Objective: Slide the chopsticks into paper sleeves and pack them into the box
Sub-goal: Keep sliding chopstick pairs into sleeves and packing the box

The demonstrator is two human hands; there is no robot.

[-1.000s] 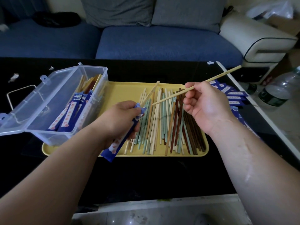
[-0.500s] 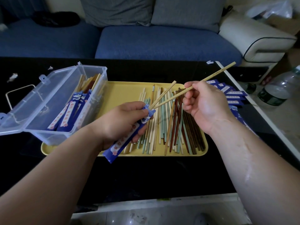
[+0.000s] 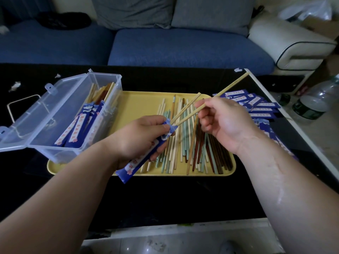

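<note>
Left hand (image 3: 145, 138) gripped the blue paper sleeve (image 3: 134, 165) over the yellow plastic tray (image 3: 143, 101), one pale chopstick (image 3: 187, 107) poking out. Right hand (image 3: 225, 123) pinched another pale wooden chopstick (image 3: 233, 84), tip at the sleeve's mouth. Best kept parallel and pushed gently.

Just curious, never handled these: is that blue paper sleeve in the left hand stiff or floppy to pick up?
Probably floppy on its own: the paper sleeve looks crumpled at its mouth where the left hand grips it. Likely light, being thin paper. It juts straight below the palm, perhaps stiffened by the chopstick entering it.
</note>
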